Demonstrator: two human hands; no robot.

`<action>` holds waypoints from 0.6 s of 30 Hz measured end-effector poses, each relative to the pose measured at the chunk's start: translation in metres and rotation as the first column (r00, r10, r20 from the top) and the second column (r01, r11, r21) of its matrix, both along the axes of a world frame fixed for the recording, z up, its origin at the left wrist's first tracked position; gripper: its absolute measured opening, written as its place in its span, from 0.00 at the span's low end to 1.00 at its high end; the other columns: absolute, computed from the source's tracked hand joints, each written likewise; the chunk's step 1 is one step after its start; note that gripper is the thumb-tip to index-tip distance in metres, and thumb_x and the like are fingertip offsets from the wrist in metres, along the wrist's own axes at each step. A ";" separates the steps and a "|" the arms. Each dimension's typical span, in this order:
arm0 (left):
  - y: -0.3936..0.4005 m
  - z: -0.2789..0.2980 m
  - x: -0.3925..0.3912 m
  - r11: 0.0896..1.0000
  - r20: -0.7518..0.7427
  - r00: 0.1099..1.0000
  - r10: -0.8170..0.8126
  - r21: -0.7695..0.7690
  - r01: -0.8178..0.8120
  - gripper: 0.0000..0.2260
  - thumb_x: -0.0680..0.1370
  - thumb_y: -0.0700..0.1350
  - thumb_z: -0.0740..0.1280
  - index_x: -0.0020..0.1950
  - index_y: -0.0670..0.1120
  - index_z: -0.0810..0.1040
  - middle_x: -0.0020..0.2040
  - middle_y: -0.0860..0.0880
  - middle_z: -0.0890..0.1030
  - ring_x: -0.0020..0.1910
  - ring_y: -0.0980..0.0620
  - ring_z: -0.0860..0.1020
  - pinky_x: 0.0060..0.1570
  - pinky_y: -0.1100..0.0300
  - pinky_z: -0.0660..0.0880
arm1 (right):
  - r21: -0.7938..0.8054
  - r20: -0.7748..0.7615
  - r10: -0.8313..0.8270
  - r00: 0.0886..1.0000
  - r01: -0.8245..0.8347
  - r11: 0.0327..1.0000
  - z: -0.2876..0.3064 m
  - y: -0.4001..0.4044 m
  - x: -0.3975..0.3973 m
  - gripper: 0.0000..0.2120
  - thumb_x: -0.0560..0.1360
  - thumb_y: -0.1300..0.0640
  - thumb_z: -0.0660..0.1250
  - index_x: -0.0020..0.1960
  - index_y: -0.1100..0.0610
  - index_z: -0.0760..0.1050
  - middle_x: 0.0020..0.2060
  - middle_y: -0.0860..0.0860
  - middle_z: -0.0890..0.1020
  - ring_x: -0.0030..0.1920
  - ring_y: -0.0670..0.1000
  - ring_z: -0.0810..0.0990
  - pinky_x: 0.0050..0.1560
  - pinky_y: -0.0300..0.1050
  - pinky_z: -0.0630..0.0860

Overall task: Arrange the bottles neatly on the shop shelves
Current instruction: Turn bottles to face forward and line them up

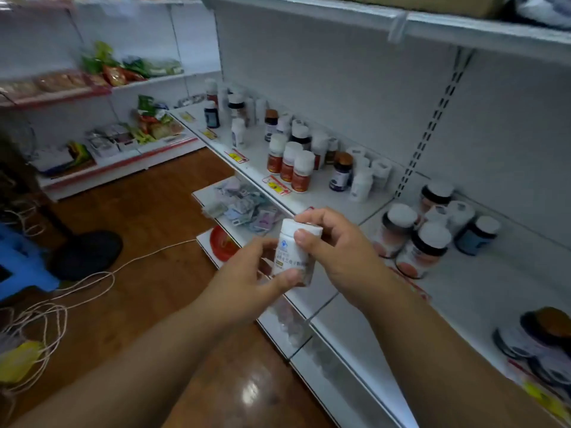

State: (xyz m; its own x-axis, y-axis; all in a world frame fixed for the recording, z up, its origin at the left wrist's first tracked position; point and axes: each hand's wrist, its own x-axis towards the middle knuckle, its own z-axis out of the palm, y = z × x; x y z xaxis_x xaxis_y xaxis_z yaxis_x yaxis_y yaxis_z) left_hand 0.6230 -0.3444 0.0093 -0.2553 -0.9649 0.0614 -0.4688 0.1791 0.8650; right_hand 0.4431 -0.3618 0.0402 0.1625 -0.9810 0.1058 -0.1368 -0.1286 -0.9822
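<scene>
I hold a small white bottle [293, 257] with a white cap and a blue-marked label in front of the shelf edge. My left hand [247, 273] grips its lower body, thumb across the front. My right hand [333, 242] pinches the cap from above. Behind them runs the white shelf [463, 291] with several bottles: three red-labelled ones [290, 166] in a row, dark bottles with white caps [414, 239] to the right, and a blue-labelled one [477, 234]. More bottles [234, 112] stand farther left along the shelf.
A lower shelf holds small packets [244, 205] and a red item [222, 242]. Snack packs [123, 69] fill shelves at the back left. On the wooden floor lie a black fan base [86, 251], loose cord [77, 291] and a blue stool [21, 261].
</scene>
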 end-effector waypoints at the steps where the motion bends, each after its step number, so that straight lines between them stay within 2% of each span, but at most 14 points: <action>1: -0.009 0.000 0.029 1.000 0.031 0.999 0.027 -0.010 -0.027 0.32 0.65 0.74 0.65 0.64 0.60 0.70 0.54 0.61 0.79 0.51 0.61 0.79 0.50 0.54 0.79 | 0.001 0.012 0.026 1.000 -0.026 1.000 0.000 -0.012 0.028 0.11 0.70 0.50 0.69 0.52 0.51 0.78 0.47 0.52 0.82 0.47 0.52 0.81 0.48 0.49 0.80; 4: -0.030 0.010 0.100 0.996 0.112 0.990 0.090 -0.038 -0.086 0.36 0.66 0.74 0.64 0.68 0.57 0.69 0.55 0.61 0.78 0.52 0.63 0.77 0.49 0.60 0.77 | 0.009 0.026 0.081 0.996 -0.081 0.997 0.003 -0.045 0.092 0.11 0.70 0.51 0.70 0.52 0.51 0.78 0.46 0.51 0.83 0.47 0.53 0.82 0.48 0.52 0.81; 7: -0.062 0.019 0.159 0.989 0.140 0.980 0.142 -0.057 -0.135 0.35 0.67 0.73 0.63 0.68 0.57 0.68 0.55 0.63 0.76 0.52 0.68 0.74 0.47 0.68 0.74 | 0.002 0.018 0.119 0.993 -0.119 0.993 0.009 -0.085 0.148 0.09 0.70 0.50 0.70 0.50 0.47 0.78 0.44 0.48 0.83 0.47 0.52 0.82 0.47 0.54 0.82; 10: -0.104 0.014 0.194 0.983 0.143 0.973 0.181 -0.053 -0.175 0.35 0.66 0.73 0.63 0.68 0.58 0.67 0.55 0.63 0.76 0.52 0.67 0.74 0.50 0.65 0.76 | 0.005 0.009 0.153 0.988 -0.153 0.988 0.005 -0.130 0.185 0.08 0.70 0.50 0.70 0.49 0.46 0.78 0.44 0.47 0.83 0.46 0.49 0.83 0.45 0.53 0.82; 14: -0.168 0.001 0.220 0.984 0.149 0.972 0.180 -0.027 -0.178 0.32 0.68 0.72 0.64 0.68 0.59 0.67 0.57 0.63 0.75 0.54 0.64 0.75 0.52 0.62 0.77 | 0.027 -0.006 0.169 0.986 -0.169 0.985 -0.008 -0.197 0.213 0.06 0.74 0.57 0.70 0.50 0.48 0.77 0.45 0.48 0.83 0.46 0.49 0.83 0.42 0.49 0.82; 18: -0.244 0.002 0.247 0.975 0.189 0.957 0.222 -0.033 -0.220 0.33 0.69 0.71 0.63 0.69 0.57 0.67 0.57 0.62 0.74 0.54 0.62 0.74 0.51 0.64 0.78 | 0.002 -0.068 0.208 0.976 -0.208 0.978 -0.009 -0.281 0.244 0.07 0.74 0.58 0.70 0.50 0.48 0.77 0.47 0.47 0.82 0.48 0.49 0.82 0.46 0.50 0.82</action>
State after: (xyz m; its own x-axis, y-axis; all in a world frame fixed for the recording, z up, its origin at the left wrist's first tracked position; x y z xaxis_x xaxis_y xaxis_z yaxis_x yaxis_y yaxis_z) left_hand 0.8697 -0.5883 0.0109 -0.0434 -0.9981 0.0435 -0.6532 0.0613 0.7547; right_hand 0.6871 -0.6432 0.0315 0.3698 -0.9245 0.0924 -0.1721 -0.1659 -0.9710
